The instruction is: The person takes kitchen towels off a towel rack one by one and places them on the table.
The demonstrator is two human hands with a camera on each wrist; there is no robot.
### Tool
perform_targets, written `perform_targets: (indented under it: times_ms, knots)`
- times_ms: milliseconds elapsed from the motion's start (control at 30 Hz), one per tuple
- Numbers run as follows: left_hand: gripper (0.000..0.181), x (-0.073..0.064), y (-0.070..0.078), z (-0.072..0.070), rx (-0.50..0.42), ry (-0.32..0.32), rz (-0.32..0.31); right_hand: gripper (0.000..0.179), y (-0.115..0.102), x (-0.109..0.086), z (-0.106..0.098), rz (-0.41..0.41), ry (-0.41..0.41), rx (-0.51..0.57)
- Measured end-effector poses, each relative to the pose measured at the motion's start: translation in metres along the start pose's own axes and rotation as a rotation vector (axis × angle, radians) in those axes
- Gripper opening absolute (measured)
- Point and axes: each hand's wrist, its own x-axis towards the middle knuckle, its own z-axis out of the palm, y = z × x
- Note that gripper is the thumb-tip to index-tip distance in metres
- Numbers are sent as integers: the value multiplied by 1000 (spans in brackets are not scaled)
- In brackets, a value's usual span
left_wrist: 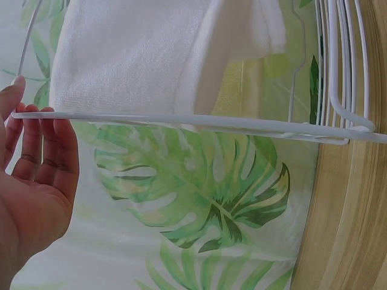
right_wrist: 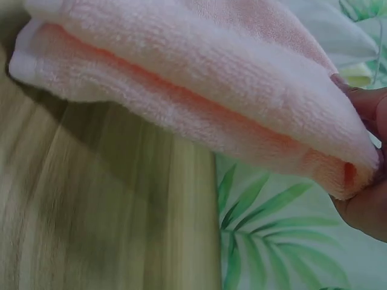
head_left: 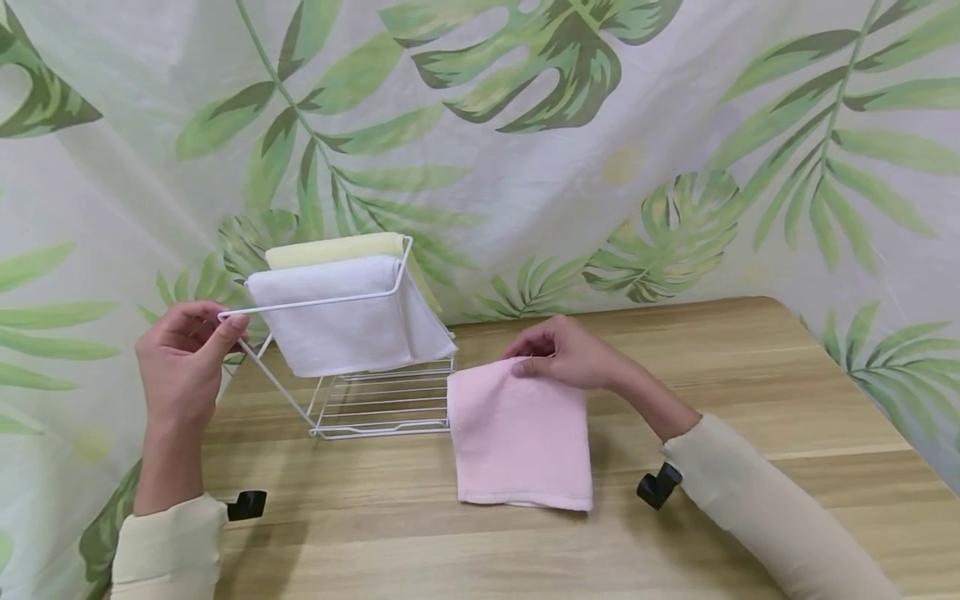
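A white wire drying rack (head_left: 382,431) stands on the left of the table, with a white towel (head_left: 337,321) and, behind it, a yellow towel (head_left: 337,248) draped over its upper bars. My left hand (head_left: 183,350) pinches the rack's upper left corner between thumb and fingers; the left wrist view shows the fingertips at the white bar (left_wrist: 181,121). Right of the rack, my right hand (head_left: 573,354) grips the top edge of a folded pink towel (head_left: 521,442), which hangs down over the table. In the right wrist view the towel's folded layers (right_wrist: 199,84) show, slightly parted.
The wooden table (head_left: 720,375) reaches back to a leaf-patterned curtain (head_left: 540,208). A black wrist-camera mount (head_left: 247,505) sits by the left sleeve, another black mount (head_left: 658,486) by the right sleeve. The rack's lower shelf of thin bars lies close to the pink towel's left edge.
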Motion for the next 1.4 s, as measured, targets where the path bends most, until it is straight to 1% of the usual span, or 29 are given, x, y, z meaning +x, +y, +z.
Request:
perform_targets:
  times_ms: [100,300,400,700,900,1067,1267,1400]
  knots:
    - [13,0,0,0,-4,-1,0,17,10,5,1,7,2,-9]
    - [12,0,0,0,36,9,-13,17,32,12,5,13,13,-8]
    - [12,0,0,1,43,10,-13,17,40,16,7,14,13,-8]
    - [12,3,-1,0,19,-4,-2,17,58,26,14,50,17,-8]
    - [12,3,-1,0,33,-6,0,17,70,31,19,61,11,-12]
    - [12,1,0,0,52,0,-9,17,78,31,23,69,5,-17]
    - [13,2,0,0,52,5,-16,16,86,31,26,97,12,-20]
    - [12,2,0,0,57,3,-17,16,93,33,28,97,16,-16]
